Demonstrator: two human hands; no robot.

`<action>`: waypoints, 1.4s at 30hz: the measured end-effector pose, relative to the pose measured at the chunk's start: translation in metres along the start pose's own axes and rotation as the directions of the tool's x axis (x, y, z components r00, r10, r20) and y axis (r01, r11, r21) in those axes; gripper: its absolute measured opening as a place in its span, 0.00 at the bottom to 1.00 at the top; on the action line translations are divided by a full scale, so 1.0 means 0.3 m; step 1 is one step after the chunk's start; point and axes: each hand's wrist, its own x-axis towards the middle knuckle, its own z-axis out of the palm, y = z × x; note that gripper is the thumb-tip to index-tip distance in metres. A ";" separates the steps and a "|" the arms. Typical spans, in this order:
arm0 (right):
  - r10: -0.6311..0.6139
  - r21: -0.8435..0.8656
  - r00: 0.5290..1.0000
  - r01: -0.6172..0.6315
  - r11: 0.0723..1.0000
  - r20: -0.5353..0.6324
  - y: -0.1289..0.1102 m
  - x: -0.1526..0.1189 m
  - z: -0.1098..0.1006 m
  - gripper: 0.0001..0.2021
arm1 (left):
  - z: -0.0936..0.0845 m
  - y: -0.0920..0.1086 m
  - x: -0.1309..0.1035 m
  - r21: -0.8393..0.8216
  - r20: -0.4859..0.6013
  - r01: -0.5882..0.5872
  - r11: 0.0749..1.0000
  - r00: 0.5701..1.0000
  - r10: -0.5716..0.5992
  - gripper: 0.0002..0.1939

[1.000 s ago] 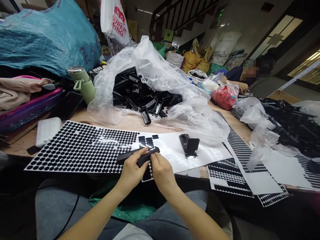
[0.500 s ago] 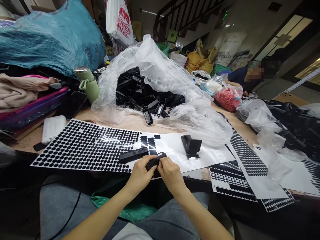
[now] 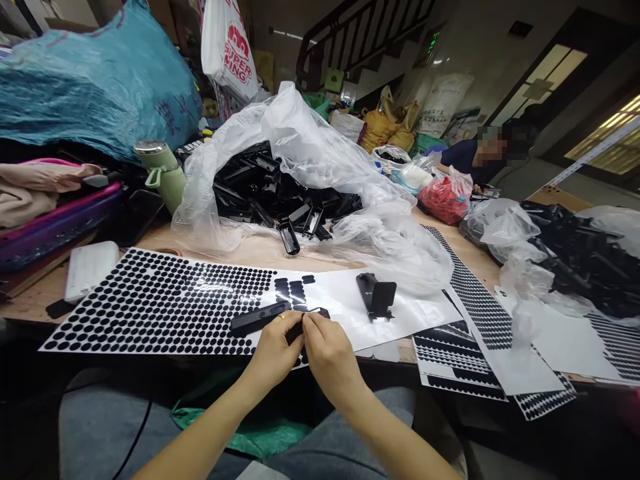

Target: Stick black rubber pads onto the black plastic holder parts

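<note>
Held black piece point(image 3: 295, 331): between your two hands, above the near edge of the sticker sheet point(image 3: 340, 293), its far end poking out past your fingertips.
Its long axis: slanting from near-left to far-right, roughly alongside the long black piece; your fingers hide much of it.
Left hand point(image 3: 277, 345): clamped on the held piece, thumb on the near side, forefinger on the far side.
Right hand point(image 3: 329, 351): fingertips bunched at the same piece from the right; you cannot tell from here whether they pinch anything between them.
Long black piece point(image 3: 255, 321): lying on the sheet to the left of and beyond your left hand, which is the nearer one; its right end comes up to those fingers, contact unclear.
Oblong black stickers point(image 3: 297, 292): just beyond both hands, between the round dots and the bare white.
Black bracket point(image 3: 379, 297): on the white part, right of your right hand and apart from it, plate upright.
Clear plastic bag point(image 3: 295, 117): across the bench point(image 3: 245, 252), open toward you, heaped with black parts.
</note>
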 end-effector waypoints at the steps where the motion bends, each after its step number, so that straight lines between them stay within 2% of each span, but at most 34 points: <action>1: 0.049 0.079 0.999 -0.050 0.996 0.022 0.002 0.010 -0.016 0.11 | -0.006 0.001 0.001 -0.001 -0.001 0.017 1.000 1.000 -0.017 0.13; 3: 0.145 0.235 0.981 -0.172 0.957 0.126 0.018 0.042 -0.057 0.08 | -0.022 0.003 0.001 -0.011 0.035 0.036 0.999 0.999 -0.036 0.13; 5: 0.153 0.320 0.944 -0.247 0.915 0.291 0.042 0.081 -0.096 0.05 | -0.036 0.010 -0.001 -0.036 0.122 0.021 0.999 0.992 -0.016 0.14; 8: 0.068 0.341 0.885 -0.247 0.907 0.460 0.066 0.132 -0.132 0.03 | -0.045 0.026 -0.005 -0.073 0.230 -0.009 0.997 0.973 0.026 0.16; 13: -0.017 0.300 0.824 -0.187 0.935 0.567 0.066 0.163 -0.150 0.02 | -0.044 0.027 -0.003 -0.071 0.298 0.031 0.997 0.955 -0.008 0.15; 15: -0.029 0.291 0.827 -0.164 0.943 0.562 0.070 0.157 -0.146 0.02 | -0.044 0.008 0.002 -0.063 0.305 0.065 0.996 0.952 -0.043 0.15; 16: -0.003 0.284 0.843 -0.179 0.942 0.538 0.074 0.150 -0.140 0.03 | -0.044 -0.005 0.007 -0.062 0.295 0.092 0.994 0.953 -0.070 0.16; 18: 0.131 0.278 0.867 -0.293 0.915 0.481 0.088 0.130 -0.116 0.03 | -0.046 -0.038 0.017 -0.073 0.257 0.160 0.984 0.957 -0.137 0.21; 19: 0.222 0.283 0.861 -0.377 0.882 0.457 0.094 0.117 -0.098 0.04 | -0.047 -0.056 0.023 -0.085 0.235 0.193 0.977 0.957 -0.169 0.24; 21: 0.372 0.306 0.814 -0.529 0.792 0.445 0.103 0.086 -0.053 0.05 | -0.048 -0.088 0.032 -0.111 0.200 0.231 0.967 0.958 -0.206 0.27; 24: 0.471 0.334 0.764 -0.627 0.704 0.440 0.099 0.041 0.018 0.04 | -0.045 -0.122 0.038 -0.123 0.179 0.217 0.968 0.965 -0.193 0.27; 27: 0.539 0.353 0.746 -0.662 0.661 0.391 0.084 0.014 0.068 0.05 | -0.037 -0.138 0.033 -0.138 0.175 0.189 0.972 0.971 -0.163 0.27; 31: 0.606 0.374 0.720 -0.693 0.616 0.338 0.071 0.003 0.095 0.05 | -0.028 -0.149 0.021 -0.186 0.173 0.174 0.967 0.975 -0.142 0.28; 38: 0.630 0.358 0.734 -0.676 0.644 0.254 0.062 -0.004 0.119 0.05 | -0.021 -0.169 0.010 -0.207 0.135 0.106 0.973 0.988 -0.079 0.28; 42: 0.629 0.332 0.734 -0.678 0.656 0.256 0.047 -0.004 0.119 0.06 | -0.020 -0.172 0.006 -0.201 0.147 0.120 0.972 0.985 -0.091 0.28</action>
